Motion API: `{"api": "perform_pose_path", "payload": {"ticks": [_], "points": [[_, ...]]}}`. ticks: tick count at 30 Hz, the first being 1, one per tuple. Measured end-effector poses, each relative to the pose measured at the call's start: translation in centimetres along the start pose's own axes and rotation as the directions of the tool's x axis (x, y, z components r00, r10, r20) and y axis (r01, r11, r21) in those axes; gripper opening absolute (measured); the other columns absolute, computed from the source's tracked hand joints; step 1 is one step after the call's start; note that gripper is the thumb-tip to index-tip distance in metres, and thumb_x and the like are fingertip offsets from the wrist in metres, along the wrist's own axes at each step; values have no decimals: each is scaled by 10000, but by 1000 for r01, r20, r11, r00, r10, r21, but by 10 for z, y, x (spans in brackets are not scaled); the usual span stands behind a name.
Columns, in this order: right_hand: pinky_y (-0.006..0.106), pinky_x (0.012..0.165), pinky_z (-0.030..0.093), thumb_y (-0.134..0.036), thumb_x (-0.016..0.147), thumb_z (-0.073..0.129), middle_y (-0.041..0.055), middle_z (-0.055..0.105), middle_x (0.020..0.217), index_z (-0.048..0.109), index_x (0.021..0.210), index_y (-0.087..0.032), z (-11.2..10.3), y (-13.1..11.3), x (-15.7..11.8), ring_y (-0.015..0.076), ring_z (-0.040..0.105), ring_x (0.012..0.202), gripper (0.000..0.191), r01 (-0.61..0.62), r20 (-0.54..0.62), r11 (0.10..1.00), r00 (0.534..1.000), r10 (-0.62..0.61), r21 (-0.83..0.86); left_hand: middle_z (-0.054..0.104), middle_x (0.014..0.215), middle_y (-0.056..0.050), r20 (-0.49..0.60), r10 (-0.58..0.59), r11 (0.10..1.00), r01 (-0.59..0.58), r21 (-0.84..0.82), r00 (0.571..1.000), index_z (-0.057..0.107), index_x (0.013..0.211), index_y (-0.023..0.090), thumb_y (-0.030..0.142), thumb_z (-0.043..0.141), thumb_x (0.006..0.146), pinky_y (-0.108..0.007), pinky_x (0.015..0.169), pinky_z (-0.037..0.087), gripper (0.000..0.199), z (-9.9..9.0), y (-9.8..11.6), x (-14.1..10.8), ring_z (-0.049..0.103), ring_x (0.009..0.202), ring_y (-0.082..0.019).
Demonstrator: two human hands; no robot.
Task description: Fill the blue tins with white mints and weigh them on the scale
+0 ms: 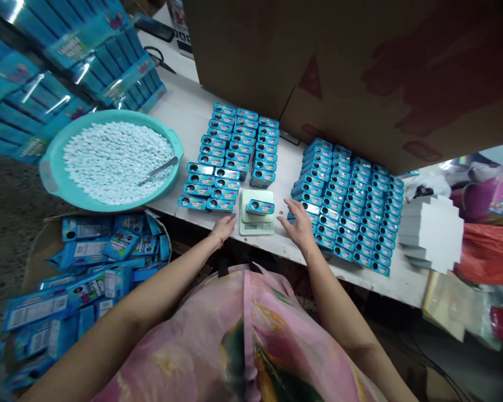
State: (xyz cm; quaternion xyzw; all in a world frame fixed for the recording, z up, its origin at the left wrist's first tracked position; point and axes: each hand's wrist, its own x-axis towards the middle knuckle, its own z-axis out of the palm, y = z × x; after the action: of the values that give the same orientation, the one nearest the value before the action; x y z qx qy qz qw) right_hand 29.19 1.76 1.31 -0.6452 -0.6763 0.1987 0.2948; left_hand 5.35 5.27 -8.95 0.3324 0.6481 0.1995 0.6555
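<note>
A small blue candy tin [260, 207] lies on the platform of a pale green digital scale [256, 228]. My left hand [224, 229] rests at the table edge just left of the scale, its fingers loosely stretched, holding nothing I can see. On the other side, my right hand [297, 226] is open with thumb and fingers apart, between the scale and the right-hand block of tins [347, 209]. Rows of similar tins [220, 183] stand beyond my left hand; dark round holes show on their tops.
A turquoise basin [174, 142] of white candies with a metal spoon [159, 170] stands left. Below it, a carton holds loose blue packages [84, 290]. Wrapped blue packs [104, 61], scissors [159, 58], a big cardboard box [339, 72] and white folded card [433, 234] surround the table.
</note>
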Motion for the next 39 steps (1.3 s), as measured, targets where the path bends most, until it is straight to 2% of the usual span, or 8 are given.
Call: {"api": "perform_pose_path", "payload": {"ticks": [2,7,15,23,31,34,37,39], "points": [[353,884,424,-334,776,533,79,442,1187,416,1228,-236,-1,1,-1,195,447,1069,476,6,21,1000,1000,-6,-15,664,847,-70,-36,74,993,-70,99,997,515,1192,123,321,551,754,-239,660,432,482,9,2,11,593,757,-160],[386,956,358,-342,755,558,82,408,1242,364,1269,-231,9,3,15,219,393,1134,560,88,191,993,979,-72,-76,515,1225,-123,-82,198,941,-166,295,977,516,1195,114,273,529,768,-276,929,304,456,18,3,25,425,1157,-229],[355,815,435,-265,774,516,61,485,1147,375,1250,-241,28,-6,36,220,432,1025,496,187,391,958,916,-90,-216,556,1185,-74,-66,234,888,-186,420,970,524,1194,192,282,540,758,-292,932,311,446,25,9,31,451,1136,-234],[359,809,433,-227,796,467,80,505,1124,395,1231,-215,3,-1,53,226,442,991,441,190,236,964,961,-144,-188,639,1024,-111,-38,235,906,-205,370,971,628,1043,174,267,609,690,-323,896,346,366,48,1,18,525,1036,-275],[317,847,422,-186,803,454,69,501,1161,464,1194,-219,59,21,102,195,442,1043,393,159,213,967,970,-116,-201,646,930,-129,-133,230,952,-195,235,964,633,951,129,263,623,669,-297,783,414,312,47,-16,-2,571,903,-241],[318,888,395,-209,831,422,70,483,1179,489,1170,-205,35,36,77,185,417,1081,345,149,100,970,986,-131,-191,605,652,-36,-122,119,993,-121,-9,985,632,894,144,300,629,666,-214,503,410,276,35,-19,-22,557,599,-144],[341,886,378,-245,851,407,85,518,1080,570,1049,-182,-14,52,25,193,441,1017,264,66,-24,966,997,-74,-251,426,473,64,10,-41,977,42,-210,999,599,931,146,348,605,692,-144,324,203,313,18,-19,-41,336,345,-42],[352,833,390,-274,835,452,76,532,1015,604,973,-208,-39,58,-12,198,461,943,216,51,43,943,998,-38,-329,399,473,73,67,-122,940,137,-314,990,586,887,135,318,604,697,-126,308,145,264,8,-16,-49,291,330,-21]]}}
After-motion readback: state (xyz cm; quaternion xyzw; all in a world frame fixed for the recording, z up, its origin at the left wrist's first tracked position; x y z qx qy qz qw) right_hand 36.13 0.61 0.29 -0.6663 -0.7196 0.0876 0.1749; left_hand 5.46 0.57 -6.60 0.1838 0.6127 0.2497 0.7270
